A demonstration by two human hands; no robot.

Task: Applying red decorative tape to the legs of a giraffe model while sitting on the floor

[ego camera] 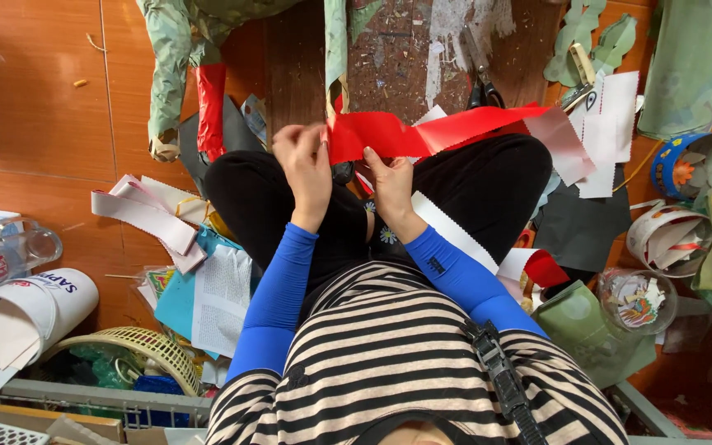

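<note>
The left hand (306, 169) pinches the near-left end of a red paper strip (422, 133), and the right hand (391, 183) grips its lower edge just beside. The strip stretches right over the person's crossed knees, above the floor. This looks like folding or creasing the end; the next move probably needs both hands steadying the paper. Scissors (481, 76) lie farther off.
</note>
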